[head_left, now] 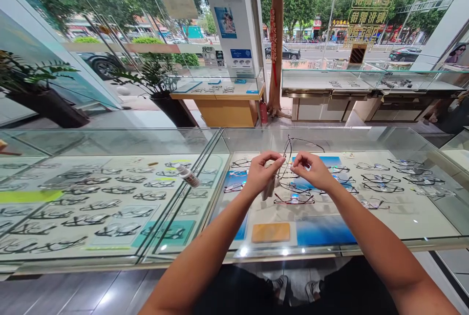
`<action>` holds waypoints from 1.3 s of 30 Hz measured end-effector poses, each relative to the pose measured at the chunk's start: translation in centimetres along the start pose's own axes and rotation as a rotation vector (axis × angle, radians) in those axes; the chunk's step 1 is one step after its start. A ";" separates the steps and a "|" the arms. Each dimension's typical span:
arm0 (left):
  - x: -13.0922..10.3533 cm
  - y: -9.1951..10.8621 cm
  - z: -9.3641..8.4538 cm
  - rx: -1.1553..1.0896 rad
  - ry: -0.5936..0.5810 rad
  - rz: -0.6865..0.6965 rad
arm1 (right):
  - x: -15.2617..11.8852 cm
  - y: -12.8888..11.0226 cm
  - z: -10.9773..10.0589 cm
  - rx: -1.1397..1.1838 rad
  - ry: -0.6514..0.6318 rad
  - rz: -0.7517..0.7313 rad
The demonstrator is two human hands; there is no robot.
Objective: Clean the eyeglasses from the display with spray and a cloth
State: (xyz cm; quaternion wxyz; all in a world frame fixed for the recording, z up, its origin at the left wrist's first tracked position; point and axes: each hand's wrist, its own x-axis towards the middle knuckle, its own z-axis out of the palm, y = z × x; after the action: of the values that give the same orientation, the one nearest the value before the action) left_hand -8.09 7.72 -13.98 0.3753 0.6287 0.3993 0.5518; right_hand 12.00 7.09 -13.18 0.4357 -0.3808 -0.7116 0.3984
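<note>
My left hand (264, 171) is closed in a pinch on a pair of thin dark-framed eyeglasses (289, 148), raised over the glass counter with one temple reaching out to the right. A pale, cloth-like piece (270, 189) shows below that hand; whether it is held there I cannot tell. Just right of the frame, my right hand (311, 167) is closed, thumb and fingertips pressed together. What sits between those fingertips is too small to make out. A small white bottle with a nozzle (188, 176) is on the glass to the left.
Beneath my hands, a glass display counter (436, 173) holds rows of eyeglasses. An orange-brown rectangular pad (271, 232) lies near its front edge. Another glass case (120, 251) adjoins on the left. Beyond are a wooden-based case (227, 112), potted plants (157, 78) and large windows.
</note>
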 end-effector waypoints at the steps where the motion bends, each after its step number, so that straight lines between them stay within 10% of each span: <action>1: -0.1 0.0 0.1 0.002 -0.005 -0.001 | 0.0 0.1 0.1 0.012 -0.011 0.003; 31: -0.1 -0.1 0.3 -0.028 -0.040 -0.034 | 0.0 0.0 0.7 0.131 -0.031 0.063; 39: -0.1 -0.2 0.2 0.026 -0.017 -0.039 | -0.4 0.0 0.9 -0.364 0.067 -0.194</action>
State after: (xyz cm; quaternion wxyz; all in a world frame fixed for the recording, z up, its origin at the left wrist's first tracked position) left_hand -7.90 7.72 -14.21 0.3813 0.6303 0.4155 0.5336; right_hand 11.31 6.49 -13.61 0.4193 -0.3959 -0.7904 0.2066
